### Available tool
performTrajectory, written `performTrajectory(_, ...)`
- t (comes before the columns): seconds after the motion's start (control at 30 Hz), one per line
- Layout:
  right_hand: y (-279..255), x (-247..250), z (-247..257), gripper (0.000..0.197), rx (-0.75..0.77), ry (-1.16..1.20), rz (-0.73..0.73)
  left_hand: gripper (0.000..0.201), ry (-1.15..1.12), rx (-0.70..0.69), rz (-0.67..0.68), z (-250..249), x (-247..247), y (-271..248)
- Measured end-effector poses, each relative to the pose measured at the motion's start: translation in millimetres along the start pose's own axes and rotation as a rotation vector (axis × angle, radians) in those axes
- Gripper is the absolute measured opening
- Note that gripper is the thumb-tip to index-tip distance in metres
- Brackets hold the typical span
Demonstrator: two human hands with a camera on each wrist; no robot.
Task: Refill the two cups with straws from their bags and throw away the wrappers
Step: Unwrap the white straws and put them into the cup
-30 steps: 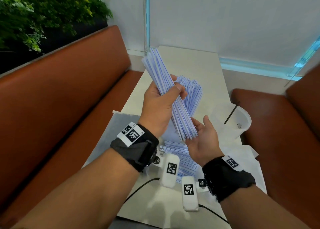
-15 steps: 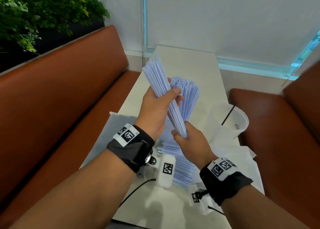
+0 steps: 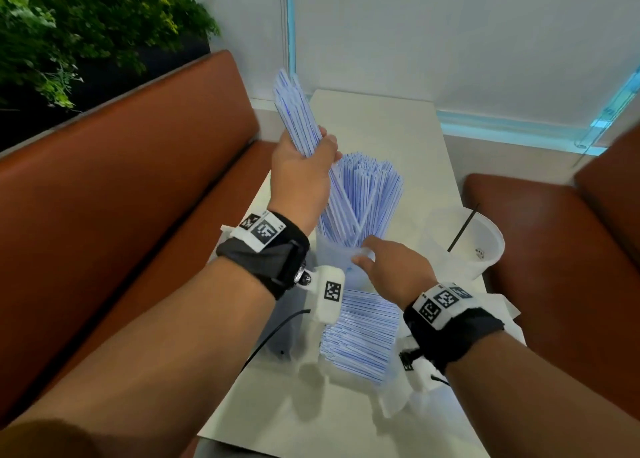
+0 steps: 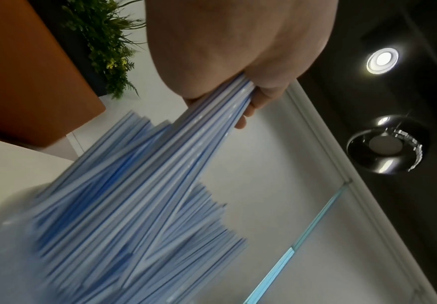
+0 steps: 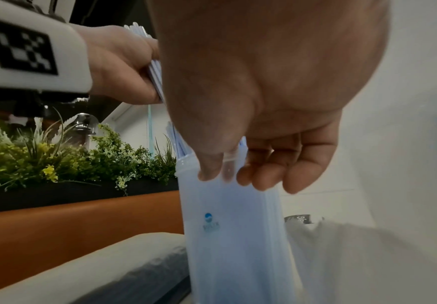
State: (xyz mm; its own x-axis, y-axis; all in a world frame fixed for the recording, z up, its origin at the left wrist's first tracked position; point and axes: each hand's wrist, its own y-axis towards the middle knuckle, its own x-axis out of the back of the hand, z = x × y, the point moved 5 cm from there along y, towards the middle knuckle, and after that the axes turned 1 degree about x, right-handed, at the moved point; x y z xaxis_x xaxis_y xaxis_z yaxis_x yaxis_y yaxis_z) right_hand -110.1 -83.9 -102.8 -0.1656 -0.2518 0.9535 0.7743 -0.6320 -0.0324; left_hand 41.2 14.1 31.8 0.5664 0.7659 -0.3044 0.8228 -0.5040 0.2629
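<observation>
My left hand (image 3: 317,151) grips a bundle of blue-and-white striped straws (image 3: 294,111) at its middle, tilted, with the lower end inside a translucent cup (image 3: 334,253). Many more straws (image 3: 372,187) stand in that cup. My right hand (image 3: 363,255) pinches the cup's near rim between thumb and fingers, as the right wrist view shows at the cup (image 5: 233,226). In the left wrist view the striped straws (image 4: 139,185) run from my left hand (image 4: 240,96) down into the blurred cup. A second cup (image 3: 479,246) stands to the right with one black straw in it.
An opened bag of striped straws (image 3: 360,336) lies on the white table (image 3: 381,121) near me. White wrappers (image 3: 502,305) lie at the table's right edge. Brown benches (image 3: 121,197) flank the table, and plants (image 3: 69,24) stand behind the left one.
My right hand let go of the bundle's lower end and moved down to the cup's rim. My left hand tipped the bundle more upright, and its lower end went into the cup.
</observation>
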Motion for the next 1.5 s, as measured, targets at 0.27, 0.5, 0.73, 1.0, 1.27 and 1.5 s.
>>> performTrajectory(0.27, 1, -5, -3, 0.026, 0.044, 0.009, -0.011, 0.018, 0.74, 0.017, 0.195, 41, -1, -3)
performTrajectory(0.5, 2, -8, -3, 0.026, 0.026, 0.003, -0.005, 0.085, 0.757, -0.056, 0.261, 29, 1, 19)
performTrajectory(0.73, 2, -7, -2, 0.025, 0.01, 0.004, 0.016, 0.053, 1.172, -0.343, 0.556, 32, -30, 7)
performTrajectory(1.0, 0, -5, 0, 0.024, -0.005, 0.038, 0.026, 0.063, 1.328, -0.487, 0.67, 39, -34, -3)
performTrajectory(1.27, 0, -6, -2, 0.023, 0.024, 0.019, 0.011, 0.096, 0.85, -0.22, 0.393, 40, 10, -8)
performTrajectory(1.5, 6, -10, -4, 0.026, -0.024, 0.003, -0.001, 0.113, 1.026, -0.162, 0.473, 68, -39, -6)
